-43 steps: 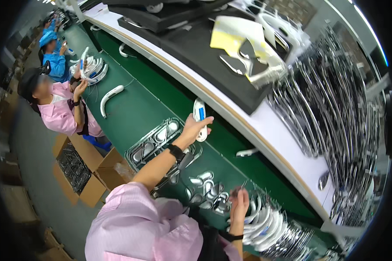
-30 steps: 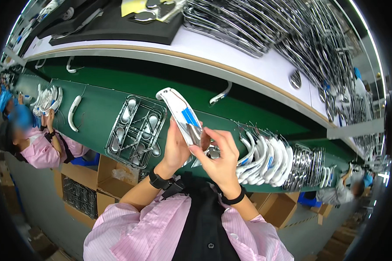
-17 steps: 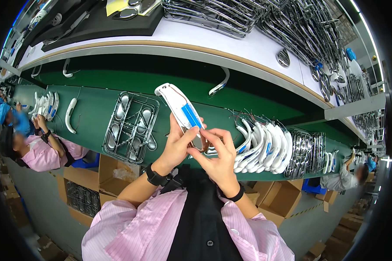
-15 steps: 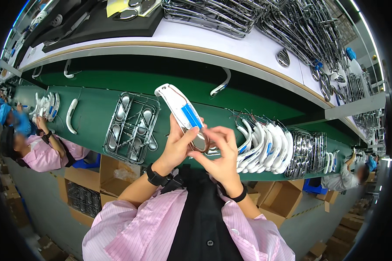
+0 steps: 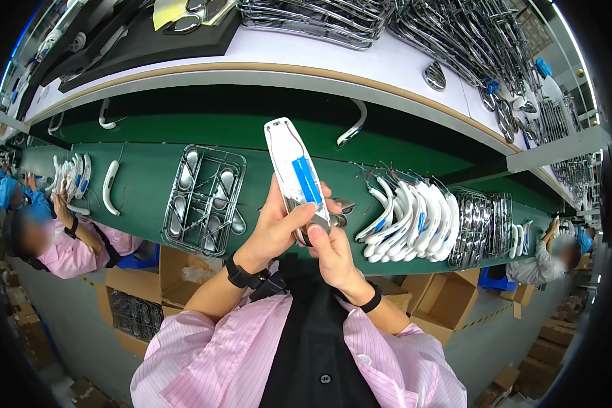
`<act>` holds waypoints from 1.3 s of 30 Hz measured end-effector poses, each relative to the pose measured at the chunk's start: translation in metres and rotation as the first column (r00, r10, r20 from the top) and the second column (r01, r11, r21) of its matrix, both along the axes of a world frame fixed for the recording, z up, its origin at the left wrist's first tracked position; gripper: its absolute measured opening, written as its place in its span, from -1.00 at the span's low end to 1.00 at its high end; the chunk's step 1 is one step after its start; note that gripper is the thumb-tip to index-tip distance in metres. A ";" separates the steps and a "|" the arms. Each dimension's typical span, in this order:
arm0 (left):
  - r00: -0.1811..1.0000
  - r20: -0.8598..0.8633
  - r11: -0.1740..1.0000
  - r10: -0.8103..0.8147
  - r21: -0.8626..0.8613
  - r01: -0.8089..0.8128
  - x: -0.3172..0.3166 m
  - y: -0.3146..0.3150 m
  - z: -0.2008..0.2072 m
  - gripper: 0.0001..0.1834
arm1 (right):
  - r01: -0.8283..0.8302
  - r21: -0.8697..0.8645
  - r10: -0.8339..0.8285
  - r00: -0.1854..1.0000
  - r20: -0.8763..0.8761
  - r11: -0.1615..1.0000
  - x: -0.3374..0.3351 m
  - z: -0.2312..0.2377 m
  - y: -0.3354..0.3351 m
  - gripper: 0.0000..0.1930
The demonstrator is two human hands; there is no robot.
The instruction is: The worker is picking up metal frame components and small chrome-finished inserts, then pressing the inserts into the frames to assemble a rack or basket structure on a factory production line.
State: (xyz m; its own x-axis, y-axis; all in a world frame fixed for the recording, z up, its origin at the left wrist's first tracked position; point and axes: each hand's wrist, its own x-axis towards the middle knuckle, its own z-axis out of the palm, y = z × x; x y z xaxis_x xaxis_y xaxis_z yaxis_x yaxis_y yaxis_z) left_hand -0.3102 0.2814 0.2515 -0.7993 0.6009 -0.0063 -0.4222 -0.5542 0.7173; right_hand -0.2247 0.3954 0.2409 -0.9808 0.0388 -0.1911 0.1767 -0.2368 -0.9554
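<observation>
A long white plastic housing (image 5: 289, 153) stands upright before me, a blue block (image 5: 307, 180) set in it and a thin reddish wire along its upper part. My left hand (image 5: 273, 228) is closed round its lower half, thumb lying across the front. On the shiny metal piece at its bottom end (image 5: 318, 223), my right hand (image 5: 333, 257) presses with the thumb, its fingers wrapped behind. How that piece joins the housing is hidden by my hands. Just right of them, shiny metal parts (image 5: 345, 206) lie on the green bench.
Left of my hands is a wire rack (image 5: 172, 224) with spoon-shaped chrome parts. A row of curved white housings (image 5: 425, 224) with loose wires lies right, beside stacked chrome racks (image 5: 470, 228). A shelf (image 5: 306, 73) crosses above. Open cardboard boxes (image 5: 442, 299) stand below; co-workers sit at both sides.
The housing has turned more upright, its top swinging right. My right hand has gone from fingertips at the metal end to a firm grip with the thumb on it.
</observation>
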 end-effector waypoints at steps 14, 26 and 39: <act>0.991 0.051 0.992 -0.126 -0.011 0.127 0.002 0.007 -0.017 -0.32 | 0.329 0.287 -0.221 0.910 -0.351 0.900 -0.018 0.004 0.028 -0.78; 0.980 0.107 0.947 -0.168 -0.260 0.190 -0.017 0.028 -0.056 -0.30 | 0.146 -0.026 -0.147 0.989 -0.014 0.989 -0.037 -0.054 0.048 -0.86; 0.753 -0.366 0.145 -0.547 -0.927 -0.346 -0.263 0.065 -0.262 -0.30 | 0.059 0.978 -0.080 0.996 -0.044 0.202 -0.031 -0.238 0.112 -0.52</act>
